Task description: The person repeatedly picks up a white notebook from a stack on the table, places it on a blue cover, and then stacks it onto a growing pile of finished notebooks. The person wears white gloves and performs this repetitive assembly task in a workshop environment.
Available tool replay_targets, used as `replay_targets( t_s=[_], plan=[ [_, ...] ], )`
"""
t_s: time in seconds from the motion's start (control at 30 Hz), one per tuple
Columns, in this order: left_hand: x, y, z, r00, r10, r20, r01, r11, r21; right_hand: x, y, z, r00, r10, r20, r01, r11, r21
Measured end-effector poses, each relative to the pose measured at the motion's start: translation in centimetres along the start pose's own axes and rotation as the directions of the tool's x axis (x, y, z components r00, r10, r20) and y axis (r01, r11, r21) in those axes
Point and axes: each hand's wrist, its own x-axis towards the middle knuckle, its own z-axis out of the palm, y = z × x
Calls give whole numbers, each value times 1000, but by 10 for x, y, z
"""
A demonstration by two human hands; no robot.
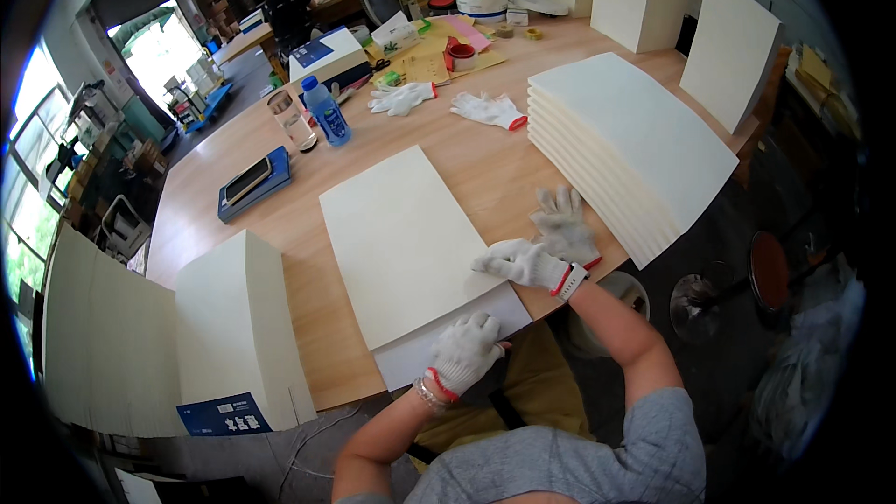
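Toward the near edge of a pale wooden table [317, 336] lies a cream rectangular sheet [401, 233], seemingly steadied by an outstretched white-gloved right hand [525, 263], a curled white-gloved left hand [465, 353], grip unclear, at that edge

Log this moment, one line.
left hand: gloved, on white sheet | right hand: gloved, at right edge of cream board | loose glove: beside right hand | cream stack: right side of table

Bright daylight fills a tall, dark-framed glass window [26, 189] and a wide rectangular doorway [154, 42] beside a pale wall [58, 49]; a light-brown wooden table [210, 168] stands on the grey floor [240, 84], near a round-topped, reddish-brown stool [769, 271]
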Motion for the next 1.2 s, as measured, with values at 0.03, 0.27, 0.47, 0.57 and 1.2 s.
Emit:
replay_targets(
  t_s=[0.03,0.27,0.47,0.57,1.2],
  plan=[
    [2,-1,5,1000,-19,4,19,1000,-7,0,-4,1,999,34,-11,-33,998,50],
    [4,-4,11,991,-132,15,133,979,-152,-1,10,3,1000,8,-21,-7,997,73],
    [6,-11,17,973,-213,84,227,949,-221,1,13,7,999,18,-42,-14,996,88],
    [7,-16,21,964,-243,106,262,938,-228,2,14,8,999,8,-49,-4,995,96],
    [11,-19,21,962,-253,106,274,891,-362,2,4,4,996,93,-6,-93,995,29]
  ],
)
